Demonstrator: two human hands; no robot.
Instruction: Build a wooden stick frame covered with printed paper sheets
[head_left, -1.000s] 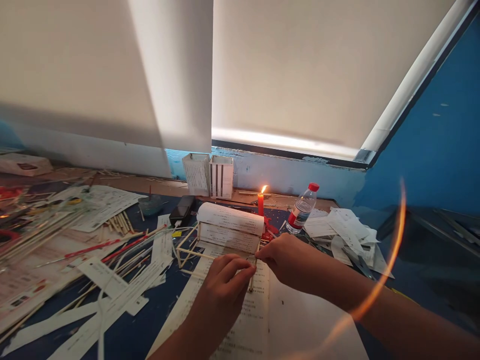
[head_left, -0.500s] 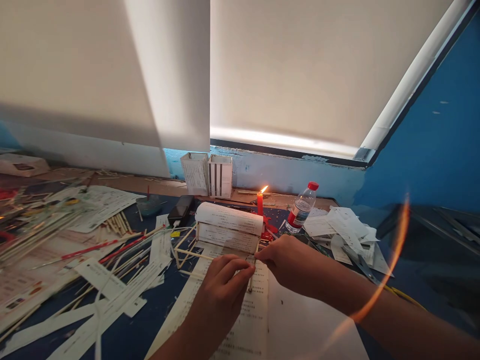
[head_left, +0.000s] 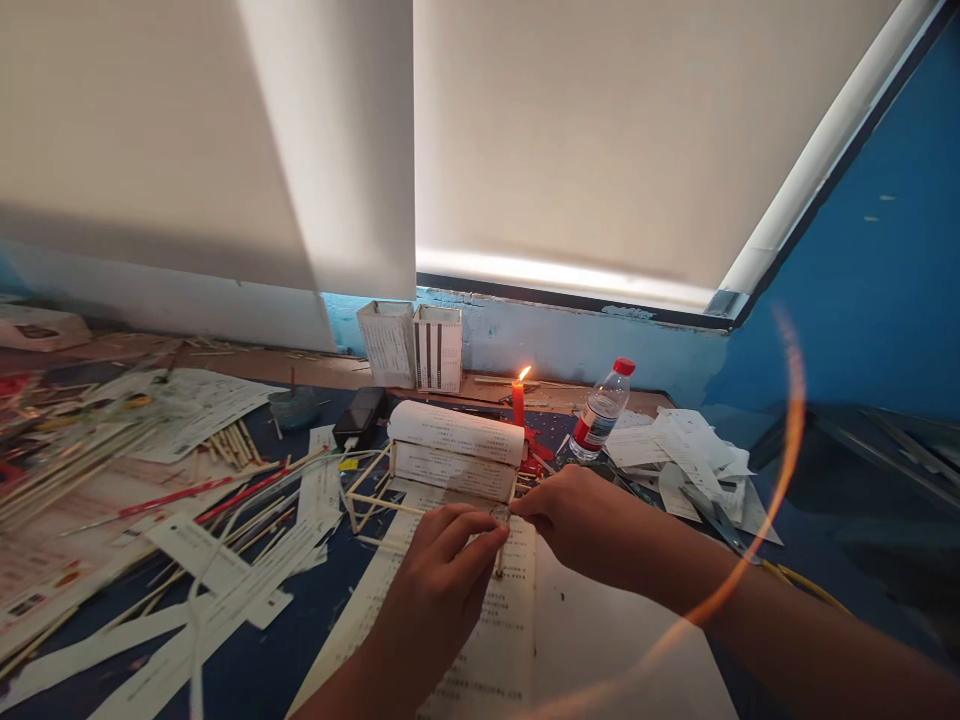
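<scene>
A small frame of thin wooden sticks point(head_left: 375, 497) stands on a printed sheet point(head_left: 480, 645), with printed paper point(head_left: 459, 434) curling over its back part. My left hand point(head_left: 448, 570) is closed on the frame's near right part, thumb and fingertips together around it. Just right of those fingertips, my right hand point(head_left: 577, 512) pinches with thumb and forefinger at the frame's right corner. What lies between the right fingertips is too small to make out. One stick end shows below the left fingertips.
A lit red candle point(head_left: 518, 402) burns close behind the hands, beside a water bottle point(head_left: 600, 412). Scissors point(head_left: 716, 520) and paper scraps point(head_left: 694, 450) lie right. Left are loose sticks point(head_left: 67, 470), paper strips point(head_left: 195, 560), a white cable point(head_left: 196, 640) and a black power bank point(head_left: 361, 415). Two paper-covered boxes point(head_left: 439, 350) stand behind.
The view has shifted very slightly. Both hands keep nearly the same place at the frame's right corner, their fingers still closed.
</scene>
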